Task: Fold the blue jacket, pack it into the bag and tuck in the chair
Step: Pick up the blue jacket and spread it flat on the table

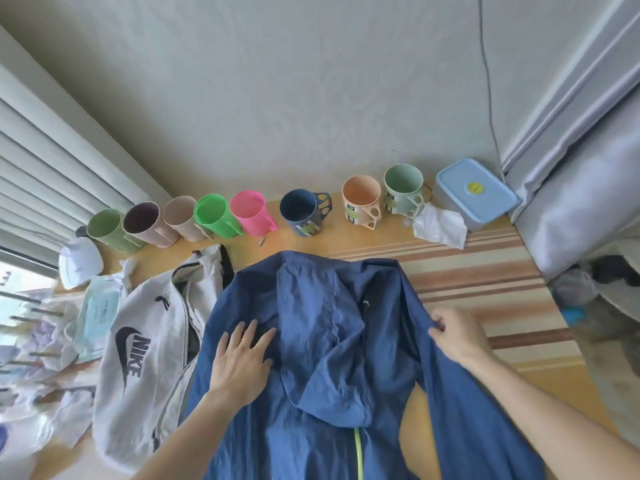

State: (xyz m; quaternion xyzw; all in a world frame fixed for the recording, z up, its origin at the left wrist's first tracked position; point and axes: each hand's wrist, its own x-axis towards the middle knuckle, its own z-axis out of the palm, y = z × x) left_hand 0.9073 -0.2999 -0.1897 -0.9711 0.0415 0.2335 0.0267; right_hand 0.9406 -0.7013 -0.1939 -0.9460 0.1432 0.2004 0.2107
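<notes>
blue jacket (322,358) lies spread on the wooden table (429,237), hood toward the row of cups, overlapping the white bag (145,358) at its left edge. left hand (240,362) rests flat on the cloth, fingers spread wide, pinning it. right hand (457,336) pinches the jacket's right edge between thumb and fingers. folding looks barely begun; next, that pinched side likely needs carrying across the middle while the flat hand anchors the body. no chair shows.
</notes>
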